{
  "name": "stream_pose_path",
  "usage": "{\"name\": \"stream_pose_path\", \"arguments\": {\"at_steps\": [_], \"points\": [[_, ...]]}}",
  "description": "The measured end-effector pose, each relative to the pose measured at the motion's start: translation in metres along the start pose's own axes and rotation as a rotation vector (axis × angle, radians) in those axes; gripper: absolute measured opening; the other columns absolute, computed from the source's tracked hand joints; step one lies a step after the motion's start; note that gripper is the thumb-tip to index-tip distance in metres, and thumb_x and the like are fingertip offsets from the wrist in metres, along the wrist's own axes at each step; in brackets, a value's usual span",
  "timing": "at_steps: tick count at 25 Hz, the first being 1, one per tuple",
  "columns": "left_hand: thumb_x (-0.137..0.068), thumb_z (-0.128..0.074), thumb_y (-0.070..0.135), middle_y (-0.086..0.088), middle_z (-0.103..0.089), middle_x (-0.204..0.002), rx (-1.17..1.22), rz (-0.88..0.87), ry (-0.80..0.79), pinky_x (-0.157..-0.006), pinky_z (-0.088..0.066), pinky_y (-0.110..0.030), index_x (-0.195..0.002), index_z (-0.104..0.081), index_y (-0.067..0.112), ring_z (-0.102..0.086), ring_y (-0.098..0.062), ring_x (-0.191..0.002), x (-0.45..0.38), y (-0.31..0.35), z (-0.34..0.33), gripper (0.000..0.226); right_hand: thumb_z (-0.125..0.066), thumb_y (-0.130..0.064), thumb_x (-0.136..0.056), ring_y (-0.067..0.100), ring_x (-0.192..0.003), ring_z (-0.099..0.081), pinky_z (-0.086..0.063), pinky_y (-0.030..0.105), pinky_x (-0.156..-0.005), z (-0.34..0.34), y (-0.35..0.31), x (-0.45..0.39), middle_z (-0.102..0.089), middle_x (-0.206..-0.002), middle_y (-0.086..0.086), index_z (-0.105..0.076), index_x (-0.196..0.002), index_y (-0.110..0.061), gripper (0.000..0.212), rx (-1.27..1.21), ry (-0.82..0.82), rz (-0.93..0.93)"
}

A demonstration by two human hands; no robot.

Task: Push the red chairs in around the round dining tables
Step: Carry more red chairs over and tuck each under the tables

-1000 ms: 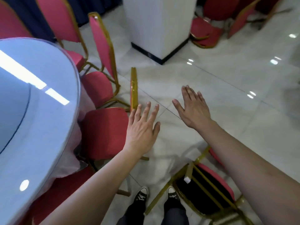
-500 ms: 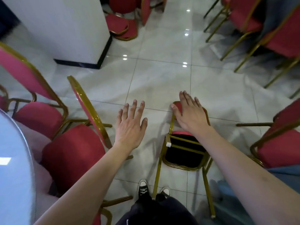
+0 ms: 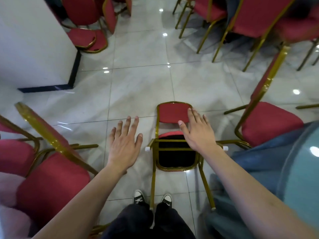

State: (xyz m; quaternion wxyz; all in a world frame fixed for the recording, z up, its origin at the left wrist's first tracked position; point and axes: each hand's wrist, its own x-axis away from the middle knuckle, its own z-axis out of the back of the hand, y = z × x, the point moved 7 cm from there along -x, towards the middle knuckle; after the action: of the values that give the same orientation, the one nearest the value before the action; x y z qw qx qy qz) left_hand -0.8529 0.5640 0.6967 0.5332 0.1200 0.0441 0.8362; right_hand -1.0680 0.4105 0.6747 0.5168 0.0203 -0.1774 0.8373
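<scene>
1. While my right hand (image 3: 196,133) reaches forward with fingers straight and spread, holding nothing, it hovers over the toppled red-padded chair with a gold metal frame (image 3: 174,135); whether the fingertips touch its backrest I cannot tell.
2. My left hand (image 3: 125,144) is likewise released, fingers fanned above the glossy grey-white tiled floor (image 3: 138,83), just left of that chair and apart from it.
3. That chair lies on its back right ahead of my black-and-white sneakers (image 3: 139,198), legs pointing toward me, black underside of the seat facing up.
4. I judge it light and stiff: thin tubular frame, padded seat. The gold tube looks smooth, and the floor is slick, so the feet could skid as I stand it up.
5. Best hold, I think: the top rail of the backrest or the frame's side tubes, one hand each.
6. Farther out, a red upright chair (image 3: 51,178) stands at my left, another red chair (image 3: 269,123) by the blue-draped round table (image 3: 296,169) at my right.
</scene>
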Motion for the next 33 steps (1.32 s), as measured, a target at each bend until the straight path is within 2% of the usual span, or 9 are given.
{"name": "stream_pose_path", "arguments": {"at_steps": [4, 10, 20, 26, 33], "points": [[-0.106, -0.018, 0.048, 0.0, -0.001, -0.17, -0.047, -0.083, -0.072, -0.127, -0.005, -0.046, -0.161, 0.003, 0.033, -0.003, -0.026, -0.156, -0.006, 0.047, -0.012, 0.061, -0.006, -0.067, -0.101, 0.018, -0.157, -0.008, 0.001, 0.038, -0.128, -0.001, 0.042, 0.032, -0.01, -0.171, 0.005, -0.006, -0.164, -0.014, 0.082, -0.032, 0.019, -0.089], [-0.105, -0.019, 0.047, 0.0, -0.003, -0.17, -0.055, -0.218, -0.096, -0.126, -0.006, -0.045, -0.162, 0.001, 0.033, -0.003, -0.026, -0.157, -0.035, 0.1, -0.014, 0.062, -0.008, -0.064, -0.102, 0.019, -0.157, -0.007, -0.002, 0.041, -0.128, 0.013, 0.095, 0.039, -0.011, -0.171, 0.006, -0.007, -0.164, -0.013, 0.081, -0.053, 0.071, -0.186], [-0.106, -0.021, 0.047, -0.001, -0.006, -0.17, 0.016, -0.312, -0.171, -0.126, -0.008, -0.046, -0.162, -0.001, 0.032, -0.007, -0.028, -0.156, -0.129, 0.087, -0.024, 0.061, -0.004, -0.067, -0.101, 0.017, -0.157, -0.006, 0.002, 0.037, -0.127, 0.022, 0.125, -0.005, -0.01, -0.171, 0.003, -0.007, -0.164, -0.017, 0.081, -0.021, 0.085, -0.377], [-0.107, -0.023, 0.045, -0.004, -0.008, -0.17, 0.01, -0.397, -0.26, -0.125, -0.009, -0.047, -0.162, -0.001, 0.03, -0.008, -0.03, -0.156, -0.196, 0.079, -0.05, 0.062, 0.0, -0.066, -0.098, 0.017, -0.158, -0.004, 0.002, 0.038, -0.128, -0.003, 0.098, -0.048, -0.007, -0.171, 0.004, -0.003, -0.164, -0.016, 0.083, 0.033, -0.018, -0.399], [-0.107, -0.022, 0.046, -0.004, -0.007, -0.17, -0.037, -0.316, -0.317, -0.126, -0.01, -0.048, -0.162, -0.001, 0.029, -0.007, -0.03, -0.156, -0.256, 0.077, -0.092, 0.062, 0.005, -0.067, -0.097, 0.017, -0.158, -0.003, 0.001, 0.039, -0.128, -0.033, 0.125, -0.111, -0.007, -0.171, 0.003, -0.002, -0.164, -0.016, 0.084, 0.092, -0.118, -0.319]]}}
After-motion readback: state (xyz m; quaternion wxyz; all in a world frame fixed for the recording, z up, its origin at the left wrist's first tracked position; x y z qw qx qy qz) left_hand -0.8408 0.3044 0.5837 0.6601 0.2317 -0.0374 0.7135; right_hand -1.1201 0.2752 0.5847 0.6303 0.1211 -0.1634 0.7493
